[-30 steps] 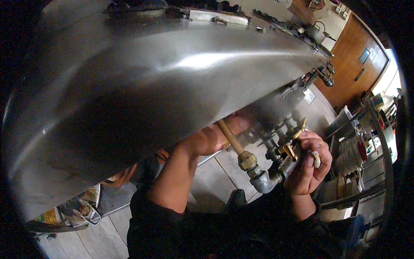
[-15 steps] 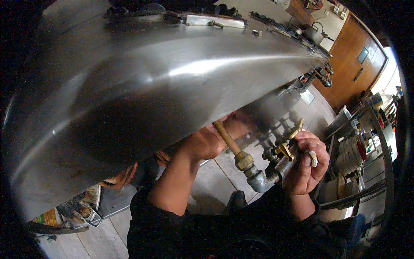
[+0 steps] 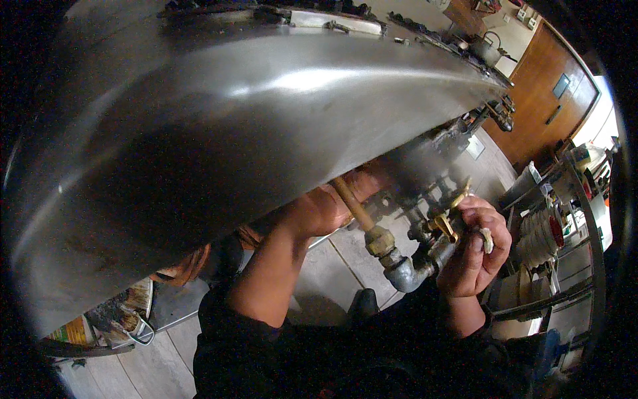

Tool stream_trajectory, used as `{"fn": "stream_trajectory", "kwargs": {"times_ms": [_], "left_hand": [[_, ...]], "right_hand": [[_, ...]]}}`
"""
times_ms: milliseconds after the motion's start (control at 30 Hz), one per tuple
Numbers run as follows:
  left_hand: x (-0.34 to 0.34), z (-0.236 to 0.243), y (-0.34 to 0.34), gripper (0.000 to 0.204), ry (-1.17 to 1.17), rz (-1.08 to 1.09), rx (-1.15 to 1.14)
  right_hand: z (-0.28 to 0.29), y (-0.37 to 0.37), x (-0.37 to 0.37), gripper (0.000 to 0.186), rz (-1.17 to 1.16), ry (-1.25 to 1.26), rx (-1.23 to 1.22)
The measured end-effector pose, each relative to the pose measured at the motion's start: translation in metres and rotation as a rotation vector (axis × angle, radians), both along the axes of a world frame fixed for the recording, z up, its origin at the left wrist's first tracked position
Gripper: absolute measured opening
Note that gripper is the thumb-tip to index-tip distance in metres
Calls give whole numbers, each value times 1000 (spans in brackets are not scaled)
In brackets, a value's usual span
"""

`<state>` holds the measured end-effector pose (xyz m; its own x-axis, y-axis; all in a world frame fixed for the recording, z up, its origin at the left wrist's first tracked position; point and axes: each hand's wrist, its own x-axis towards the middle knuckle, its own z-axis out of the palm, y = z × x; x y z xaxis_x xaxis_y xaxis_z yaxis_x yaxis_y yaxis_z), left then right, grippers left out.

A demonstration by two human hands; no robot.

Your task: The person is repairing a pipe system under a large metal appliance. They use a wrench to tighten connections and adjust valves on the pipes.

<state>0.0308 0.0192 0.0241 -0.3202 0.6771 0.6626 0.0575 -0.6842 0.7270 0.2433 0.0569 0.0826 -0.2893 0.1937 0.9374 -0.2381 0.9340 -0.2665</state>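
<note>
Head view: points of risk, lower centre to right of frame

The pipework runs from the centre toward the right of the frame: a tan pipe (image 3: 354,207), a brass-coloured nut (image 3: 380,241) and a grey elbow (image 3: 402,274), with an upper brass lever (image 3: 462,193) and a lower brass lever (image 3: 444,228) beyond.

Right hand (image 3: 473,256), right of centre: fingers curled, pinching a small pale wad (image 3: 487,241). Fingertips are at the upper lever; whether they grip it or merely touch it cannot be told.

Left hand (image 3: 325,207), centre: partly behind the tan pipe, beneath the edge of a steel panel (image 3: 266,139). Its grasp cannot be determined.

Possible faults, by judgement:

1. Unintended lever movement. Cause: fingers close to both levers, with the wad occupying the grip.
2. Wad dropped to the tiled floor (image 3: 319,282), lower centre. Cause: a narrow pinch hold.
3. Scraped left hand or wrist. Cause: the overhanging panel edge, close to the skin and limiting sight.
4. Strained joint at the nut or elbow. Cause: sideways load, should either hand lean on the pipe.
</note>
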Motion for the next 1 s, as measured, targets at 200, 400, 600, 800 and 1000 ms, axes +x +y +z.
{"fn": "stream_trajectory", "kwargs": {"times_ms": [200, 400, 600, 800, 1000], "left_hand": [[-3, 8, -10, 24, -35, 13, 39], [-10, 13, -20, 24, -482, -279, 91], [-7, 23, -32, 21, 39, 36, -139], [-10, 3, -16, 29, -358, -51, 157], [-50, -35, -13, 39, -528, -467, 121]], "right_hand": [[2, 0, 3, 22, -4, -30, 9], [0, 0, 0, 24, 12, -9, -6], [0, 0, 1, 23, 22, -9, -7], [-2, 0, 0, 24, 36, -5, -16], [1, 0, 1, 23, 26, -10, -10]]}}
